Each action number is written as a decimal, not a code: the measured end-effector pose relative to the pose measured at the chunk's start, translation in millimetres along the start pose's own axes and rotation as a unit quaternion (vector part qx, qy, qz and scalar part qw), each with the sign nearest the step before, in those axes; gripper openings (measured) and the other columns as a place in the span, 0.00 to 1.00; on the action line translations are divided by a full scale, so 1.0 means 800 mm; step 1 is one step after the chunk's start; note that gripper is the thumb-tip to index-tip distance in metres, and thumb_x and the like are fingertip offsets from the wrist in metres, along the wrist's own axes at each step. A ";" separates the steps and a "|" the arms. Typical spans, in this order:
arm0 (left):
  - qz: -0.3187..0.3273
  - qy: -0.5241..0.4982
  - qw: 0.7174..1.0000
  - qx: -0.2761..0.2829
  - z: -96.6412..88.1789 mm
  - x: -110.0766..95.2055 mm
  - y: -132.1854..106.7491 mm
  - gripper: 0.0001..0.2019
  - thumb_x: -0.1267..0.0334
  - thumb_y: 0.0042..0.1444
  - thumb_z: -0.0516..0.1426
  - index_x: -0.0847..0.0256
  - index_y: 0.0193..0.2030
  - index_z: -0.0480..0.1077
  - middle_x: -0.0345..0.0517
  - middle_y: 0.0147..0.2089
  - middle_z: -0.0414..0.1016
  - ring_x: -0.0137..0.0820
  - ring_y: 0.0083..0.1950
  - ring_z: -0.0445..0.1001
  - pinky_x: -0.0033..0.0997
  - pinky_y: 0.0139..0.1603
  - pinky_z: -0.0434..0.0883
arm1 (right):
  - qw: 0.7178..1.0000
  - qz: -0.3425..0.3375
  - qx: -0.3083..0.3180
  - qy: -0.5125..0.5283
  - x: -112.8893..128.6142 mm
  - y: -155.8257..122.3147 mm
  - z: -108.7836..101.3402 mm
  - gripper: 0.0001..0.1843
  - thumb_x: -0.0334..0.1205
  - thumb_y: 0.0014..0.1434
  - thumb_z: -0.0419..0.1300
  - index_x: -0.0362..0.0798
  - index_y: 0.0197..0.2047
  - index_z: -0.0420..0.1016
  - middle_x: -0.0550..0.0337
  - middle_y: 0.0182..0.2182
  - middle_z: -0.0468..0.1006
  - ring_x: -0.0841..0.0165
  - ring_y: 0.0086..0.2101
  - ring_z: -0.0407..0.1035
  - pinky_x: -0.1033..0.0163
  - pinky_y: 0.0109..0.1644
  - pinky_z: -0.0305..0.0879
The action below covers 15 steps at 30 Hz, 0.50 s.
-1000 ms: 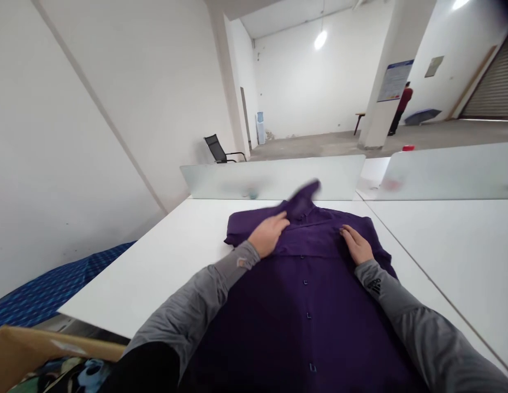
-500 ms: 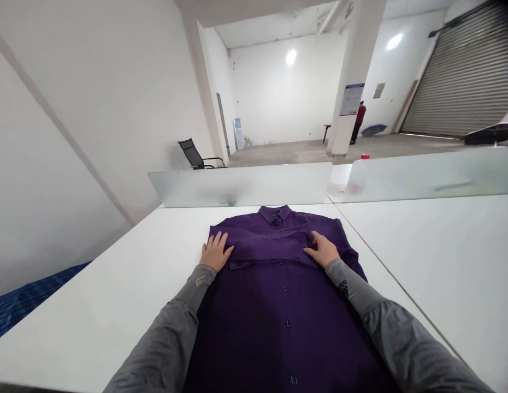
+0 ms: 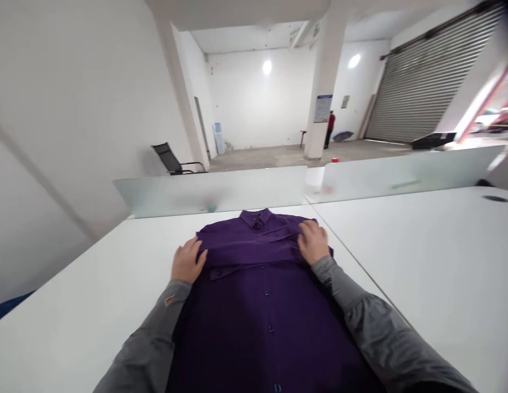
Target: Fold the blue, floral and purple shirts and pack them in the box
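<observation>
A purple button-up shirt (image 3: pixel 265 311) lies front side up, its collar pointing away from me. Its sleeves are folded across the chest, one over the other, and a cuff shows at the left below the fold. My left hand (image 3: pixel 189 261) is at the shirt's left edge, thumb apart from the fingers and fingertips against the fabric. Over the right end of the folded sleeves rests my right hand (image 3: pixel 314 242), slightly blurred, with its fingers apart and bent. Neither hand shows anything gripped.
The shirt lies on a white table (image 3: pixel 86 305) with a seam to its right. Frosted panels (image 3: pixel 221 188) line the far edge. Beyond are a black chair (image 3: pixel 169 159), a pillar (image 3: pixel 319 82), a water dispenser (image 3: pixel 218 138) and a person in red (image 3: pixel 330 128).
My left hand has slid from on top of the folded sleeve to the shirt's left edge. My right hand has moved outward from the cuff, its fingers loosened. The view has turned right.
</observation>
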State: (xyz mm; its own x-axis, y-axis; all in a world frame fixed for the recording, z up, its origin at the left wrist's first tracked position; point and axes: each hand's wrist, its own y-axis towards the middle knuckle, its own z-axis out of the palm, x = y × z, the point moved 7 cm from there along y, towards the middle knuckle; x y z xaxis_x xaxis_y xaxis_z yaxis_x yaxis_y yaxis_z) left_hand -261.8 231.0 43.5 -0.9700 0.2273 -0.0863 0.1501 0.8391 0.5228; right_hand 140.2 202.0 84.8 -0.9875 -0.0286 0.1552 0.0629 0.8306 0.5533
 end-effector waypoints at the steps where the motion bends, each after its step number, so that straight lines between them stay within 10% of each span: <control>1: 0.020 -0.004 1.000 -0.012 0.002 0.001 -0.002 0.25 0.53 0.65 0.43 0.63 0.64 0.62 0.55 0.69 0.58 0.41 0.69 0.57 0.49 0.67 0.56 | 0.999 -0.026 0.029 -0.005 0.010 -0.004 0.008 0.24 0.43 0.64 0.48 0.49 0.61 0.66 0.49 0.63 0.62 0.53 0.63 0.50 0.37 0.64 0.43; 6: 0.145 0.032 0.977 0.151 0.078 0.022 -0.014 0.23 0.59 0.63 0.45 0.48 0.62 0.66 0.44 0.70 0.57 0.49 0.70 0.54 0.59 0.59 0.63 | 0.975 -0.019 0.223 0.016 0.017 -0.026 0.069 0.34 0.62 0.63 0.44 0.57 0.67 0.59 0.54 0.67 0.56 0.44 0.64 0.45 0.25 0.61 0.38; 15: 0.200 0.087 0.957 0.192 0.108 0.041 -0.013 0.24 0.64 0.60 0.46 0.43 0.61 0.67 0.38 0.72 0.51 0.51 0.71 0.51 0.59 0.60 0.62 | 0.974 -0.020 0.222 0.029 0.011 -0.027 0.075 0.36 0.65 0.63 0.42 0.57 0.68 0.56 0.55 0.68 0.54 0.43 0.65 0.43 0.25 0.62 0.35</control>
State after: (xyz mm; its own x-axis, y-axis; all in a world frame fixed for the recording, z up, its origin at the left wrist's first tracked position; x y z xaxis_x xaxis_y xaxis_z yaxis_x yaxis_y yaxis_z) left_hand -278.2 272.6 -38.2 -0.8326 0.5101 0.2157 0.5425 0.8296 0.1319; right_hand 121.5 217.1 25.0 -0.9771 -0.0871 0.1944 -0.0573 0.9864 0.1538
